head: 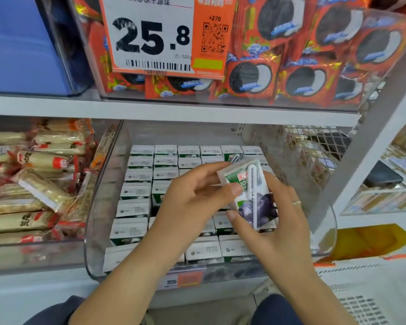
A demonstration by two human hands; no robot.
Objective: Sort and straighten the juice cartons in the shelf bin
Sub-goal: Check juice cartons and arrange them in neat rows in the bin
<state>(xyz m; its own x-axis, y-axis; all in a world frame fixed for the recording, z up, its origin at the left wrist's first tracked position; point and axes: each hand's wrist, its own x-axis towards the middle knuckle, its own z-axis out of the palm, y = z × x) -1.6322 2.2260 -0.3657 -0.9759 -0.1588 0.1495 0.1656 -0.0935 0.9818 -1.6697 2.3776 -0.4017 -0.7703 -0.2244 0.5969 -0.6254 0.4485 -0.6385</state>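
From the head camera, you have one juice carton (249, 195) lifted clear above the bin (96, 207), held between both hands. Your left hand (192, 207) grasps it from the left, thumb pressed on its printed face and fingers curled behind its top edge. Your right hand (274, 221) grasps its lower right side, thumb near the bottom corner by the blueberry picture. The carton is tilted, its top leaning back and left, with the straw (252, 184) facing you.

The other cartons (136, 191) stand in neat rows with their white tops up. There seems to be a gap under your hands, near the middle of the bin, though your hands hide most of it.

To do this step well, turn the carton upright first, so its white top matches the rows. Then lower it straight down into the gap rather than sliding it in at an angle, which could knock its neighbours askew. Keep your fingers off the straw, since it may peel away. Let one hand steady the neighbouring cartons while the other seats it flush.
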